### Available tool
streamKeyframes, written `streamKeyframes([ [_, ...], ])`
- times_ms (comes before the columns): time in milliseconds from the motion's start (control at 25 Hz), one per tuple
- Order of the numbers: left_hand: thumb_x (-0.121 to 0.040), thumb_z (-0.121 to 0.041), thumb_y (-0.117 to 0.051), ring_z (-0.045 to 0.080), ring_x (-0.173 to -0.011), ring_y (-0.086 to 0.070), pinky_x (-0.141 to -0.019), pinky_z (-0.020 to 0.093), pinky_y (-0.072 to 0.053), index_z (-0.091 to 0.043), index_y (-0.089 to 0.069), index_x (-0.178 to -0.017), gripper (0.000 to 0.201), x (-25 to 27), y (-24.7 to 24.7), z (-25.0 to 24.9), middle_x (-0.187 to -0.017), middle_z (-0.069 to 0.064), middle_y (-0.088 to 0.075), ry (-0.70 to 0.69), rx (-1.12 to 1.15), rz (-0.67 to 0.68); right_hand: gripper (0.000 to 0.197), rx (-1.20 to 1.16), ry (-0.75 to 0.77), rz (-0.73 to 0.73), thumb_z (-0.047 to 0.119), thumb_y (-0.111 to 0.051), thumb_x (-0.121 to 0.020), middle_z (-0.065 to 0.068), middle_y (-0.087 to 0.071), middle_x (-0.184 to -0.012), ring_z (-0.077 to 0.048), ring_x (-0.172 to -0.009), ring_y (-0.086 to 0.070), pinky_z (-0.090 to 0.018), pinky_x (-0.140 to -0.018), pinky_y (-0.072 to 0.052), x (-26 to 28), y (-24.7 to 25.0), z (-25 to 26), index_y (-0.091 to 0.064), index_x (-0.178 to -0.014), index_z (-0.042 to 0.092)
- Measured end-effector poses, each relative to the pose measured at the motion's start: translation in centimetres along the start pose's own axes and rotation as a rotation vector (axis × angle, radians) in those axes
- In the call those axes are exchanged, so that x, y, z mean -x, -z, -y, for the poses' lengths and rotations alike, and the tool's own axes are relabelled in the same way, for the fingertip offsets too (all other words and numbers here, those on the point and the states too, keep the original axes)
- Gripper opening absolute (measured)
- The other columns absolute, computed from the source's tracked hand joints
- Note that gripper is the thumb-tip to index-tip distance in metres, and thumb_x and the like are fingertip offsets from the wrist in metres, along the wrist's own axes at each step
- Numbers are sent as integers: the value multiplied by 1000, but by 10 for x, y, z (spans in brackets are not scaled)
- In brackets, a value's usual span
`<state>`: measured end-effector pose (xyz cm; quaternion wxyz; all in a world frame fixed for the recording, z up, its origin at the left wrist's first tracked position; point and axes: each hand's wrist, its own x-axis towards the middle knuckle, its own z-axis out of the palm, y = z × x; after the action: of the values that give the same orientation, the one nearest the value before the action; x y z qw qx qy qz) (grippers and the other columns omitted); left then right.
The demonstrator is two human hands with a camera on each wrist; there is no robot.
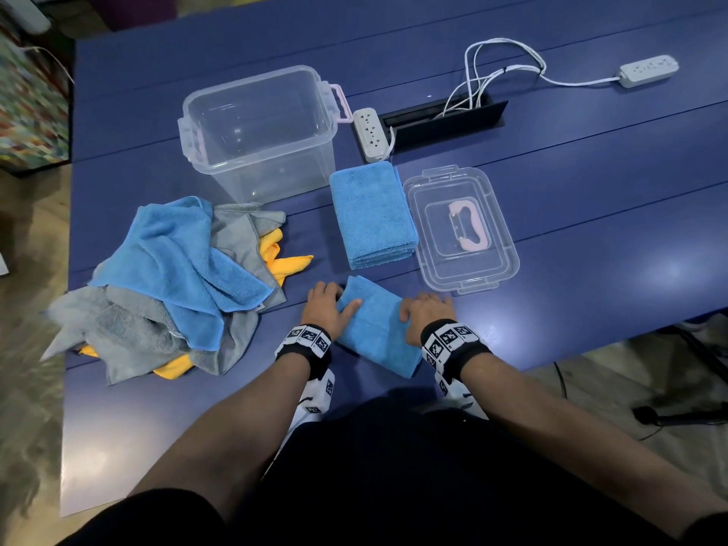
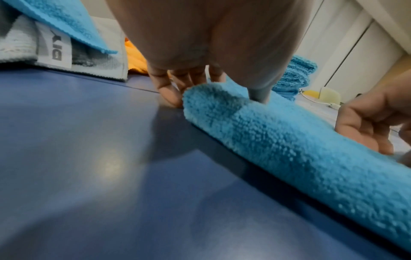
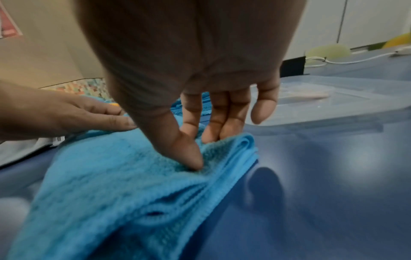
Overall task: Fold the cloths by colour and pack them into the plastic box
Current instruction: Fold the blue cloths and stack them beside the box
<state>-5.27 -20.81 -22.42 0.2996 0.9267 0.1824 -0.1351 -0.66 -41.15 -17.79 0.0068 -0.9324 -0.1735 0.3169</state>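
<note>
My left hand (image 1: 329,309) lies on the left end of the folded blue cloth (image 1: 376,327), thumb pressed on top and fingers tucked against its far left corner, pinching that edge. My right hand (image 1: 427,313) holds the cloth's right end: in the right wrist view the thumb presses down on the top layer while the fingers (image 3: 222,116) reach over the stacked edges, so both hands are grasping the same cloth. It sits flat on the blue desk (image 1: 591,230), near me and slightly angled, with its layered edges showing on the right side.

Just beyond it, a little farther away, I see a stack of folded blue cloths (image 1: 372,216), neat and squared. Right of that stack, almost touching it, lies the clear lid (image 1: 461,228) with a pink handle at its centre. Farther and to the left stands the clear plastic box (image 1: 260,132), open at the top, with pink latches on its sides.

To my left is a loose pile of unfolded cloths (image 1: 177,285), blue on top of grey and yellow ones. At the far side I see a white power strip (image 1: 370,132) beside a black cable slot (image 1: 445,120), and a second power strip (image 1: 648,69) far right, joined by white cables.
</note>
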Motion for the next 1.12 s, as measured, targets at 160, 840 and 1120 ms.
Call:
streamKeyframes([
  [160,-83,-51,-68,22,-87,-58,-75,33,-45,-17,-42,-102,47,1,5,-9,-95,-1,-58,58,235,27,47,41,121,89,36,-79,-63,1,-57,-111,-22,-107,-56,-38,-97,-40,3,1,15,-54,-102,29],
  [840,-58,-47,-90,11,-71,-61,-72,31,-50,-21,-53,-83,51,15,70,21,-80,-7,-65,-12,421,292,34,-751,162,262,15,-74,-78,1,-65,-95,-16,-83,-61,-20,-66,-47,-6,6,57,-63,-110,18],
  [1120,-58,-82,-66,22,-82,-68,-78,34,-51,-21,-57,-75,64,39,48,50,-80,-2,-66,374,371,328,33,-1022,-61,215,0,-47,-88,-10,-60,-103,-23,-84,-55,-31,-74,-45,-11,-19,47,-50,-116,16],
])
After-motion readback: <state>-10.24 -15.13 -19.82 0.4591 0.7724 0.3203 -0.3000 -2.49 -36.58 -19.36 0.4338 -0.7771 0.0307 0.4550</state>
